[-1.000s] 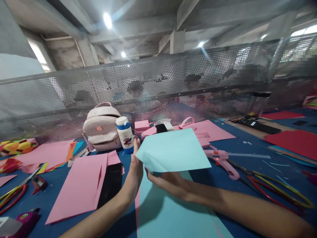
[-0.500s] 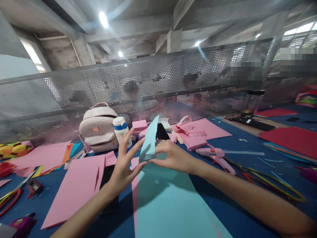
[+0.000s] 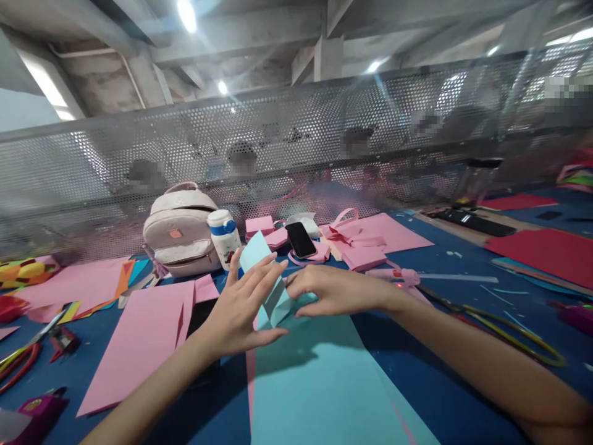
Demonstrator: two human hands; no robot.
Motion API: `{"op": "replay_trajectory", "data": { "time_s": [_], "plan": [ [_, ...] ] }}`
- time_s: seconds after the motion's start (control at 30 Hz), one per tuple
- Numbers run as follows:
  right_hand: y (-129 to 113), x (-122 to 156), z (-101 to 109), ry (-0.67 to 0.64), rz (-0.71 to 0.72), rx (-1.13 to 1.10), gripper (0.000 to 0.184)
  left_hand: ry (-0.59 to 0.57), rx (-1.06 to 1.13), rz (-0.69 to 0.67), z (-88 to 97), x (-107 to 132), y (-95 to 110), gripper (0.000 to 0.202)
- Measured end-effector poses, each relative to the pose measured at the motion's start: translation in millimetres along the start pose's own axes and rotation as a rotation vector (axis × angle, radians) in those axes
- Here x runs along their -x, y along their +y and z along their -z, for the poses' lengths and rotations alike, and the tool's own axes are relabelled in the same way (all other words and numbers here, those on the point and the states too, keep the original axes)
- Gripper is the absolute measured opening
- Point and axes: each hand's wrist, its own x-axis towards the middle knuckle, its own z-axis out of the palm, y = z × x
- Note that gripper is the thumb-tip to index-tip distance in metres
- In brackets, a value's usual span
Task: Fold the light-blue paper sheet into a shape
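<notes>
A small creased piece of light blue paper [image 3: 277, 304] stands up in folds above a large light blue sheet [image 3: 319, 395]. My left hand [image 3: 243, 300] rests against its left side, fingers stretched out and thumb held apart below. The upper flap shows behind those fingers, leaning left. On the other side my right hand [image 3: 331, 289] has its fingers curled, thumb and forefinger at the right edge of the folded paper. Part of that grip is hidden. Under the blue sheet, a pink sheet shows a narrow edge.
Pink folded card [image 3: 139, 340] lies left, near scissors [image 3: 23, 364]. Behind are a backpack [image 3: 180, 232], a white bottle [image 3: 224, 238] and a phone [image 3: 301, 240]. To the right are a pink glue gun [image 3: 403, 278] and more scissors [image 3: 509, 334]. A perforated metal screen [image 3: 287, 145] spans the back.
The blue flap has tipped from nearly upright to leaning left, and folds now show below it. My left hand has turned, bringing its fingers across the paper. The view has shifted slightly.
</notes>
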Motion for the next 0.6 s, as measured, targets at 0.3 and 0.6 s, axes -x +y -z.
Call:
{"op": "replay_trajectory", "data": {
  "time_s": [0.3, 0.6],
  "plan": [
    [-4.4, 2.0, -1.1, 0.060, -0.054, 0.291, 0.005, -0.019, 0.026, 0.066, 3.7, -1.0, -3.4, 0.076],
    [-8.1, -1.5, -10.5, 0.093, 0.079, 0.467, 0.008, -0.259, 0.372, 0.309, 16.5, 2.7, -1.7, 0.048]
  ]
}}
